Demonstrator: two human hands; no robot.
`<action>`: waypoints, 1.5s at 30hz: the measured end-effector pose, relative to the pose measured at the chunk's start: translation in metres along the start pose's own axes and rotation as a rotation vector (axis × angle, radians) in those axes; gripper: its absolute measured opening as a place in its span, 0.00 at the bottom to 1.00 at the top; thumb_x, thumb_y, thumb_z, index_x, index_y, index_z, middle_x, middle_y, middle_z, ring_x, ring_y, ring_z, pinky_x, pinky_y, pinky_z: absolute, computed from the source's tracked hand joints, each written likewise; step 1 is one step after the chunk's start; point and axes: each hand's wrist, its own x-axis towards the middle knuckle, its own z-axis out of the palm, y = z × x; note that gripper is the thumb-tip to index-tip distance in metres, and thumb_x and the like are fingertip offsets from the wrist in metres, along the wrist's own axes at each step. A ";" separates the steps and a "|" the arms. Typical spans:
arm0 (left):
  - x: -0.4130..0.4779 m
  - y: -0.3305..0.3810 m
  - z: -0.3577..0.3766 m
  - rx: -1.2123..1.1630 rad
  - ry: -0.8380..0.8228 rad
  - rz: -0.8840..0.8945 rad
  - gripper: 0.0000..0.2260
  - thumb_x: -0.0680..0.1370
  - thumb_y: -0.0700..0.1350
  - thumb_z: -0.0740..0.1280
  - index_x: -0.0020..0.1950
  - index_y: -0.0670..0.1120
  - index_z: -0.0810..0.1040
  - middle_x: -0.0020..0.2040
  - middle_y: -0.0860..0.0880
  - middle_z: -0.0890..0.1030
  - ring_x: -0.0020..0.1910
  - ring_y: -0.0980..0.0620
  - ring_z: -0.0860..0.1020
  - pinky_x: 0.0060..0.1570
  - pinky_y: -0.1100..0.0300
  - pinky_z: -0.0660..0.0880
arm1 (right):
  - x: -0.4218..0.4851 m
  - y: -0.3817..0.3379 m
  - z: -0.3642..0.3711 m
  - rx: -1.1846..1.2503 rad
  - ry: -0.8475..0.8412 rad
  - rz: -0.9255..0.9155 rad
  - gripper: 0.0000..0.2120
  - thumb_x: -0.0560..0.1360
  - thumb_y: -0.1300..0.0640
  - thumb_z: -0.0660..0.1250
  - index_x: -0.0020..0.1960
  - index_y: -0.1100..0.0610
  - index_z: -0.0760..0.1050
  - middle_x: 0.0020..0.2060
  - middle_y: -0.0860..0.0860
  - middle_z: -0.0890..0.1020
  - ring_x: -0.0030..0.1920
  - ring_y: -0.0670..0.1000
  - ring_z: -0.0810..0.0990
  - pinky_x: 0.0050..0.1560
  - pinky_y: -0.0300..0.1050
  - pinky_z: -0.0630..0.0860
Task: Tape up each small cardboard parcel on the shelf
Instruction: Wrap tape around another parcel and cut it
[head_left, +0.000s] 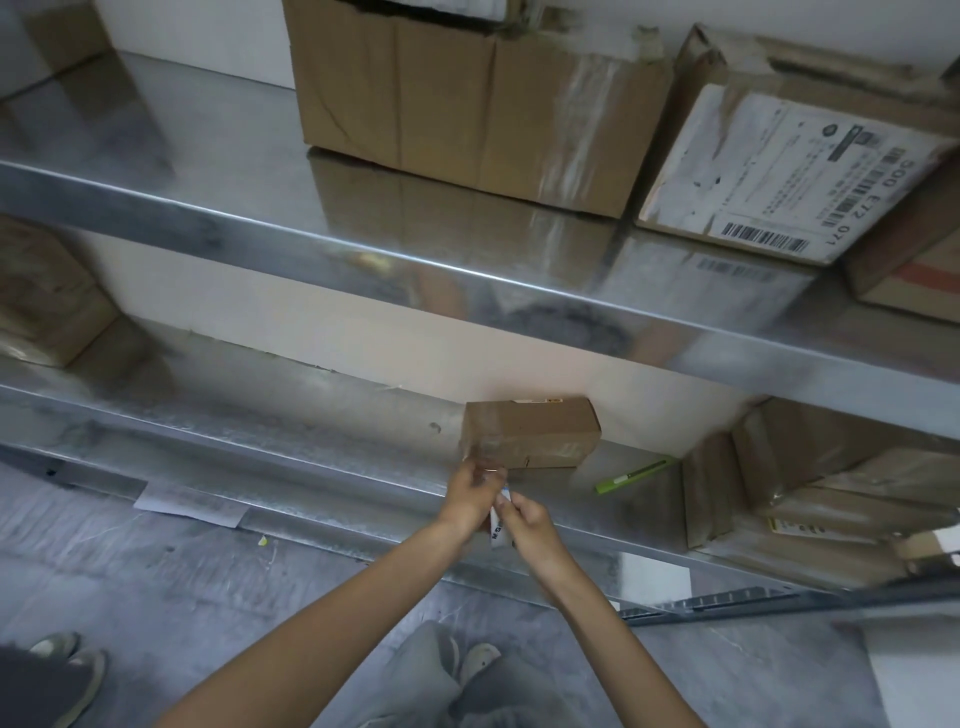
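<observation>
Closed parcel (540, 431) on the shelf (311, 436), contents hidden. Our right hand (532, 519) grips a white object (497, 529); what our curled left hand (470, 493) holds, we cannot tell.

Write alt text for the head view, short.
Two bare hands, left hand and right hand, grip a small white labelled item just in front of a small cardboard parcel on the lower metal shelf. A green pen-shaped tool lies on the shelf right of the parcel; larger cardboard boxes sit on the shelf above.
</observation>
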 end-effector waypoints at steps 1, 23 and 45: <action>-0.001 -0.001 0.001 -0.050 0.007 -0.027 0.03 0.79 0.39 0.65 0.47 0.46 0.75 0.47 0.44 0.77 0.46 0.47 0.75 0.44 0.58 0.71 | 0.001 0.000 -0.001 0.055 -0.012 0.016 0.13 0.81 0.56 0.57 0.41 0.54 0.76 0.33 0.48 0.79 0.35 0.42 0.77 0.39 0.39 0.71; 0.020 0.025 -0.015 -0.110 0.037 -0.108 0.07 0.79 0.38 0.64 0.43 0.43 0.79 0.41 0.44 0.81 0.34 0.50 0.78 0.36 0.61 0.75 | 0.056 0.056 -0.145 -1.363 0.262 -0.170 0.19 0.49 0.64 0.81 0.38 0.57 0.79 0.35 0.56 0.79 0.35 0.58 0.80 0.27 0.44 0.72; 0.025 0.034 -0.019 -0.335 -0.107 -0.292 0.02 0.80 0.36 0.64 0.48 0.38 0.74 0.35 0.42 0.75 0.21 0.54 0.75 0.25 0.64 0.75 | 0.064 -0.052 -0.109 -0.796 0.651 -0.586 0.22 0.78 0.44 0.52 0.54 0.53 0.80 0.48 0.50 0.84 0.49 0.52 0.82 0.46 0.44 0.74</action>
